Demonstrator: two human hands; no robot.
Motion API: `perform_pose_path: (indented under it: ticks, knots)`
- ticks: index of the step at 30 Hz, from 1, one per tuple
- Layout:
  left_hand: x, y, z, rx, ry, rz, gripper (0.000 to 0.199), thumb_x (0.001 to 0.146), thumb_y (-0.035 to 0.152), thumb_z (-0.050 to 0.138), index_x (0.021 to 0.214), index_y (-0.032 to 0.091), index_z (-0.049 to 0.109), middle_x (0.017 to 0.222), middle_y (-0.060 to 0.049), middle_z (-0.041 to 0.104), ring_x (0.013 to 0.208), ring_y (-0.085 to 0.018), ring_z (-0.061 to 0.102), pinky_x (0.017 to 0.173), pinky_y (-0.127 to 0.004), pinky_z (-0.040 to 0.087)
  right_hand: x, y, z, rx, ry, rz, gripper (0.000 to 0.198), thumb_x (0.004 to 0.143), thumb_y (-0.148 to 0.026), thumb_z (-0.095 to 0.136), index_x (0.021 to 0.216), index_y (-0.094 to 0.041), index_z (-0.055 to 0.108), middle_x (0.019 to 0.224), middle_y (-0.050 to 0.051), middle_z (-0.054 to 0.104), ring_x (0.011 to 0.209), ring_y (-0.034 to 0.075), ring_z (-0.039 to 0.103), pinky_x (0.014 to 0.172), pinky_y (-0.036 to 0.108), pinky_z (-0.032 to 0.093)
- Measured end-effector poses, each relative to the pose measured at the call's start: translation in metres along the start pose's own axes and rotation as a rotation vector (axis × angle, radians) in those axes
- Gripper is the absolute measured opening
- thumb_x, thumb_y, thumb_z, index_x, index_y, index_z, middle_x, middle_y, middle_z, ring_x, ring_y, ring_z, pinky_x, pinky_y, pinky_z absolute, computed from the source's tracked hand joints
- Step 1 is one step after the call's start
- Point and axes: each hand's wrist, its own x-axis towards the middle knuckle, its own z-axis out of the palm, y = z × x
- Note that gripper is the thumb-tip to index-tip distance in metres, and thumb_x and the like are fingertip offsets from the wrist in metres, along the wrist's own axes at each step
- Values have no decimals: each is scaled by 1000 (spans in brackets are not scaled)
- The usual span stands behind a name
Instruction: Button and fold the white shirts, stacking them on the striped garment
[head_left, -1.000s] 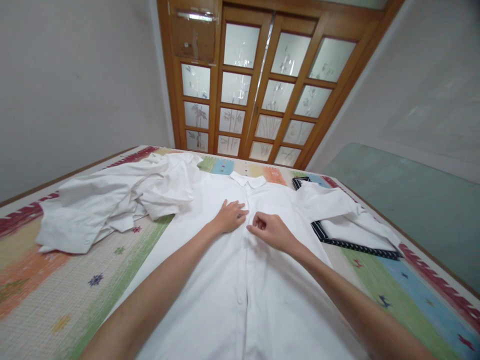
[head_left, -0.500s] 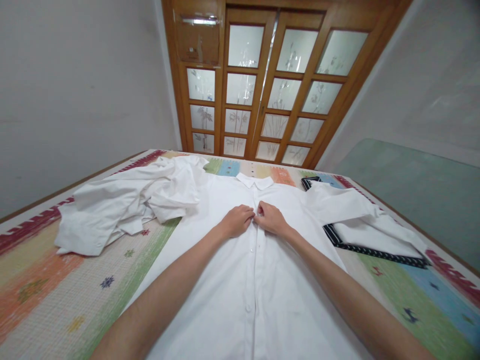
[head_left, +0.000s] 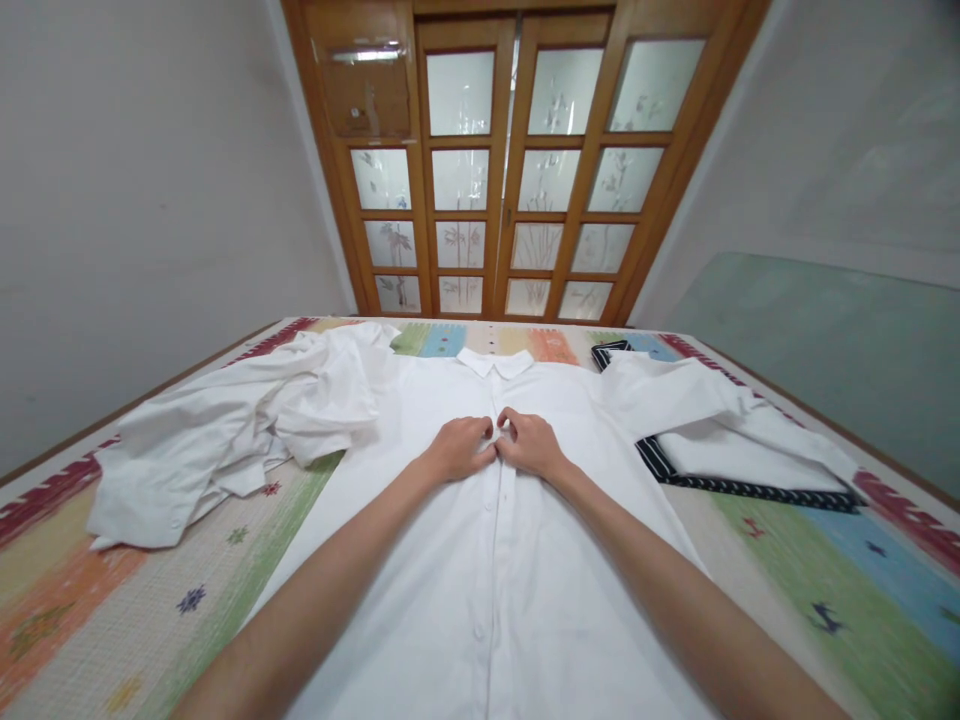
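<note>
A white collared shirt (head_left: 420, 580) lies face up in front of me, its collar (head_left: 495, 364) at the far end. Its button placket runs down the middle, with a few buttons showing below my hands. My left hand (head_left: 461, 448) pinches the placket at chest height from the left. Facing it, my right hand (head_left: 531, 444) pinches the same strip from the right, fingers curled. The fingertips of both hands nearly meet there. Whatever button sits between them is hidden.
A crumpled white garment (head_left: 247, 420) lies left of the shirt. On the right, another white cloth with black patterned trim (head_left: 757, 492) lies partly under the sleeve. A colourful patterned cover (head_left: 247, 600) spreads beneath. Beyond stand wooden glazed doors (head_left: 499, 170); a pale green panel (head_left: 832, 360) leans right.
The view has shifted slightly. Both hands remain at the placket, with their fingers now more arched and a small gap showing between the upper fingers.
</note>
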Motion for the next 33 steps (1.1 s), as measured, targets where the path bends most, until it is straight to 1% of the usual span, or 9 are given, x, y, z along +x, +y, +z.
perform_pose_path:
  ticks: [3,6,11,14,19,24,26,29,33]
  knots:
    - [7,3,-1,67,-57,-29,18,85,34,52,91,19,60,86,-7,70,81,-23,67,72,-32,47,0,2,0,10,1,-10,34,71,-23,56,105,-19,60,69,1,64,69,18,57,64,26,33]
    - [10,5,-1,121,-103,-44,20,85,36,51,89,19,61,82,-8,71,79,-25,68,70,-34,47,0,5,-2,20,-25,-25,34,71,-22,55,104,-19,59,68,-1,63,67,17,56,64,25,32]
    - [6,5,3,125,-83,-62,23,89,35,47,97,18,60,84,-7,72,82,-25,69,74,-33,48,2,9,-4,-18,-99,-119,36,72,-29,59,107,-21,60,70,0,65,69,19,57,65,26,33]
    - [4,4,5,95,-63,-61,22,90,33,47,101,18,59,86,-7,72,82,-24,69,76,-33,48,3,10,-2,-10,-87,-153,38,71,-31,61,107,-20,60,69,1,65,68,20,58,64,26,35]
    - [3,2,5,58,-50,-64,23,90,33,47,103,18,59,83,-7,71,82,-24,68,77,-33,47,3,14,3,84,-2,-182,29,66,-24,61,95,-19,65,61,-1,63,58,17,56,63,25,36]
    - [2,2,5,1,-57,-76,22,88,32,51,103,19,61,79,-5,69,82,-24,66,78,-33,46,4,20,6,204,17,-237,19,67,-17,56,79,-18,70,53,-2,59,51,13,51,59,24,35]
    - [2,1,4,-41,-56,-87,20,88,30,51,102,19,62,76,-4,68,80,-23,66,77,-31,45,5,22,6,264,42,-224,16,66,-15,53,70,-17,69,51,-2,57,50,12,49,58,23,35]
    - [2,1,1,-132,-47,-107,18,87,28,53,97,19,63,74,-3,67,75,-20,63,74,-29,44,6,24,7,359,95,-188,9,65,-16,54,59,-17,61,50,-3,54,49,10,45,54,23,34]
    - [3,1,-5,-300,-54,-133,14,84,26,55,90,17,65,72,-1,65,68,-17,60,67,-26,42,8,27,10,503,136,-107,7,62,-20,57,56,-17,58,50,-3,53,50,10,45,53,22,35]
